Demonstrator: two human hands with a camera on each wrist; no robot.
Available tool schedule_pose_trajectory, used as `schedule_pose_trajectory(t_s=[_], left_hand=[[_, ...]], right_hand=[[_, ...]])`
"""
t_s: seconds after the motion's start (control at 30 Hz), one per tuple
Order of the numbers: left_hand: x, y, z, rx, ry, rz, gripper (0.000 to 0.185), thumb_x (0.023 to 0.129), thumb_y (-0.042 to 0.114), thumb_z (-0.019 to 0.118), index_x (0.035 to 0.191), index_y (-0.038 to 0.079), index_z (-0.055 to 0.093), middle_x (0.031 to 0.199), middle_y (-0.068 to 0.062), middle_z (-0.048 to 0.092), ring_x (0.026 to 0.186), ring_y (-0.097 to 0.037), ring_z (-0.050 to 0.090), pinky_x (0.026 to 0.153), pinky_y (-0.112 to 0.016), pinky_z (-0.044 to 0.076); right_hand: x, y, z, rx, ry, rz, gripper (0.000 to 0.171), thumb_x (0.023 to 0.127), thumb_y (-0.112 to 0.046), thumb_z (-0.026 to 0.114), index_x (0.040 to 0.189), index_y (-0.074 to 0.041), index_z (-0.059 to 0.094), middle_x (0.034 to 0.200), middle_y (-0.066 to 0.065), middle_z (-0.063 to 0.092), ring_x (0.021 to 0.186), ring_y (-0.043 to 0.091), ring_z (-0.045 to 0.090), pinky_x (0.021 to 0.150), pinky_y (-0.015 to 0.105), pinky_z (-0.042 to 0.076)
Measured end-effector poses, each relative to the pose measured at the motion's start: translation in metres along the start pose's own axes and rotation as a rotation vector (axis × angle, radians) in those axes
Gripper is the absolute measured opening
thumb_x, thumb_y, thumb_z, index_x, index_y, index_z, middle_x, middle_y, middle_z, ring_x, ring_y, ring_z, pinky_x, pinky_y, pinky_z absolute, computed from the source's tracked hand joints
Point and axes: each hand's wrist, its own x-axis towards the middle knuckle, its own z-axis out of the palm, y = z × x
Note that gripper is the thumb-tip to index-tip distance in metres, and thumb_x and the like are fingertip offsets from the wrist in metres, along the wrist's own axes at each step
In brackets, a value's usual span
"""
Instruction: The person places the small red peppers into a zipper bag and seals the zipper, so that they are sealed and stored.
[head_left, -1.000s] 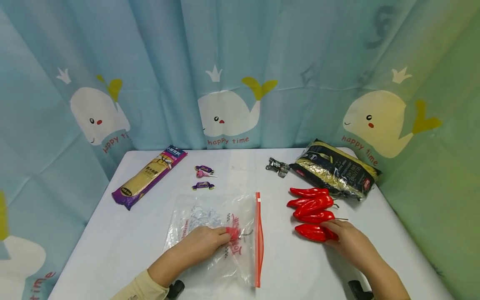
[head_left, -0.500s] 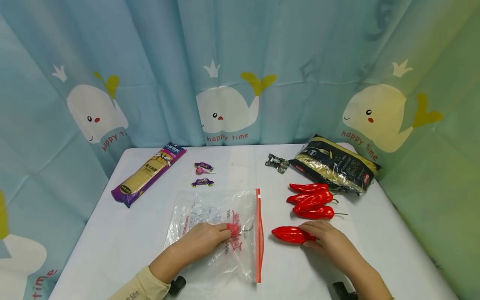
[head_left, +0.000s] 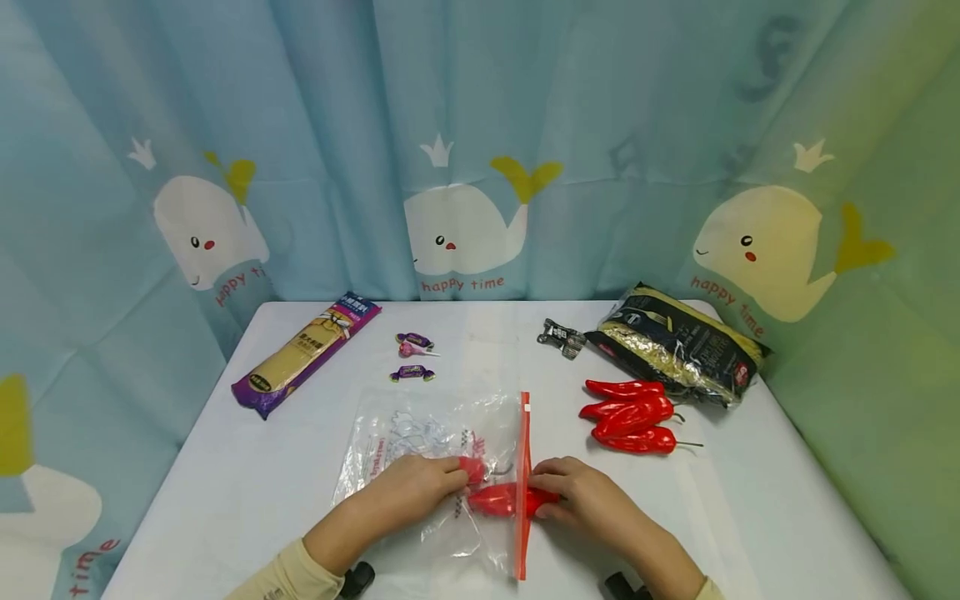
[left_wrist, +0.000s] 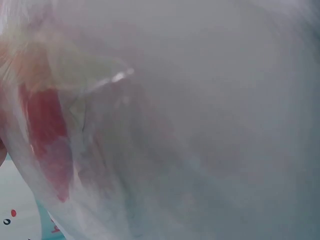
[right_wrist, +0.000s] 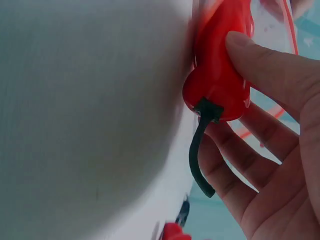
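Note:
A clear zip bag [head_left: 438,537] lies on the white table with its red-edged opening facing right. My left hand [head_left: 408,487] grips the bag from outside, its fingertips beside a red chili pepper [head_left: 472,469] inside. In the left wrist view, cloudy plastic [left_wrist: 200,125] covers most of the picture, and a red pepper [left_wrist: 50,140] shows through it. My right hand [head_left: 588,500] holds another red chili pepper [right_wrist: 220,70] between thumb and fingers near its stem end. That pepper's tip is past the red zip edge, within the bag.
Several red chili peppers [head_left: 633,417] lie in a heap at the right. Behind them are a black-and-gold packet [head_left: 678,342] and a small black wrapped piece [head_left: 561,337]. A purple noodle pack [head_left: 307,354], purple-wrapped candies [head_left: 412,373] and a lollipop [head_left: 408,349] lie at the left.
My right hand has carried one chili pepper left from beside the heap into the bag's opening. My left hand has stayed on the bag.

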Motion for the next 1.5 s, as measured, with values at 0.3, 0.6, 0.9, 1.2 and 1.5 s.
schedule_pose_trajectory(t_s=[0.3, 0.6, 0.9, 1.2, 1.5], left_hand=[[0.003, 0.002, 0.004, -0.018, -0.021, 0.006, 0.015, 0.098, 0.028, 0.064, 0.086, 0.021, 0.057, 0.09, 0.01, 0.059, 0.06, -0.008, 0.048, 0.056, -0.024, 0.044], [0.005, 0.002, 0.005, -0.037, 0.018, 0.028, 0.016, 0.098, 0.028, 0.065, 0.086, 0.021, 0.058, 0.09, 0.01, 0.06, 0.059, -0.008, 0.049, 0.055, -0.025, 0.044], [0.007, 0.003, 0.005, -0.038, 0.002, 0.032, 0.016, 0.097, 0.028, 0.065, 0.085, 0.022, 0.058, 0.086, 0.01, 0.057, 0.06, -0.007, 0.047, 0.056, -0.024, 0.043], [0.005, 0.002, -0.002, -0.065, -0.086, -0.041, 0.01, 0.096, 0.022, 0.068, 0.089, 0.025, 0.061, 0.085, 0.012, 0.054, 0.062, -0.005, 0.043, 0.059, -0.017, 0.04], [0.001, 0.003, -0.001, -0.053, -0.04, -0.036, 0.015, 0.096, 0.025, 0.068, 0.085, 0.023, 0.058, 0.082, 0.01, 0.052, 0.058, -0.008, 0.044, 0.057, -0.021, 0.04]], right_hand=[[-0.015, 0.002, -0.004, 0.132, -0.011, 0.173, 0.047, 0.088, -0.04, 0.076, 0.13, -0.019, 0.068, 0.125, -0.003, 0.066, 0.115, 0.02, 0.062, 0.094, 0.047, 0.051], [-0.047, 0.027, -0.022, 0.237, -0.135, 0.319, 0.021, 0.087, -0.029, 0.078, 0.102, -0.015, 0.075, 0.089, -0.016, 0.065, 0.076, 0.001, 0.055, 0.069, 0.03, 0.05], [-0.044, 0.028, -0.021, 0.282, -0.117, 0.265, 0.007, 0.092, -0.019, 0.073, 0.097, -0.015, 0.077, 0.087, -0.015, 0.069, 0.079, 0.0, 0.061, 0.072, 0.03, 0.053], [0.001, 0.01, -0.003, 0.225, -0.04, 0.101, 0.005, 0.091, -0.018, 0.074, 0.095, -0.017, 0.078, 0.085, -0.018, 0.065, 0.077, -0.002, 0.057, 0.071, 0.027, 0.051], [0.019, 0.0, 0.008, 0.263, -0.07, 0.056, 0.003, 0.091, -0.015, 0.075, 0.089, -0.017, 0.076, 0.08, -0.018, 0.061, 0.071, -0.001, 0.052, 0.067, 0.023, 0.048]])
